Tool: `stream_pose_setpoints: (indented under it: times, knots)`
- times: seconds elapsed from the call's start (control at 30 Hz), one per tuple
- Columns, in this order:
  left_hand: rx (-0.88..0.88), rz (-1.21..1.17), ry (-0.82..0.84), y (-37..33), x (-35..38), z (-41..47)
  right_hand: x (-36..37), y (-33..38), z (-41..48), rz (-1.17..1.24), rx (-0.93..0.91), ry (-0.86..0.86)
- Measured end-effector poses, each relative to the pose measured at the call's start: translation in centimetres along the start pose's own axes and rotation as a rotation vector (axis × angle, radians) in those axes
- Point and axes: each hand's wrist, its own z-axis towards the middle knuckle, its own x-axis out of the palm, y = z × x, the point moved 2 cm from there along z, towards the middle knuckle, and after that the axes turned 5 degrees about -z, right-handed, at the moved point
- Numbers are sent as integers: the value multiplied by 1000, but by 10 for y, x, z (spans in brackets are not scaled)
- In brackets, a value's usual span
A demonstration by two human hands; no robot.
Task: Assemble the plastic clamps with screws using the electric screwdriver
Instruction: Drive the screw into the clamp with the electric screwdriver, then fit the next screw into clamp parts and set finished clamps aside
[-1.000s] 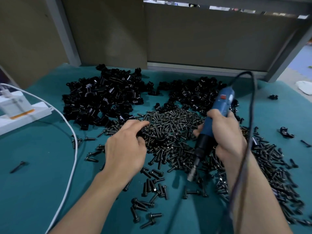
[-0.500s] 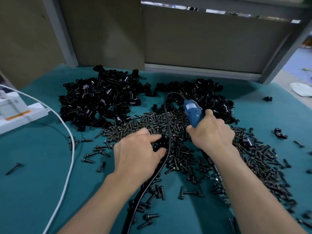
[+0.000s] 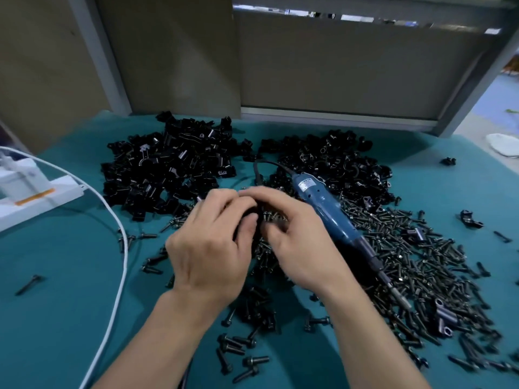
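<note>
To the right of the right hand [image 3: 297, 242], just beside its knuckles and not gripped: the electric screwdriver [image 3: 325, 217], lying flat on the spread of screws [image 3: 421, 262]. Long axis on a diagonal, from beyond the fingertips down toward the right forearm's outer side. Blue body at the far end, beside the right fingers; bit at the near end, pointing toward the wearer and outward, away from both hands. Cord leaving the far end and looping off beyond the left fingertips.

Nearer by far to the right hand; out of easy reach of the left hand [image 3: 213, 248], with the right hand lying between.

Left hand: fingers curled, thumb closed in, pinching a small black part [image 3: 247, 220], probably one clamp, though too blurred to name. Right hand: fingers bent, tips meeting the left ones over that part; impossible to tell whether anything is pinched there.

Beyond both sets of fingertips: two heaps of plastic clamps [image 3: 168, 169].

Judging by this, fitting a screw by hand first; then a short sideways reach with the right hand, closing on the blue body and swinging the bit round, since as lying it faces away from the part.
</note>
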Motion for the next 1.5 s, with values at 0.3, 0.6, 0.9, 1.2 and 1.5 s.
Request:
stream_pose_setpoints:
  times: [0.3,0.6,0.9,1.2,1.5]
  knots:
    - [-319,-514,254,26,10,2,0,-28,-7,80,145,-118]
    - [-552,-500,210,20,22,-7,-6,-31,-12,160,374,-73]
    - [-1047,-708,-79,38,14,1,-57,-32,-18,517,542,-426]
    - [-1078,-725,124,32,18,-1,-28,-40,-18,-347,428,-18]
    - [-1118,-783,150,32,16,0,-13,-28,-21,-542,337,184]
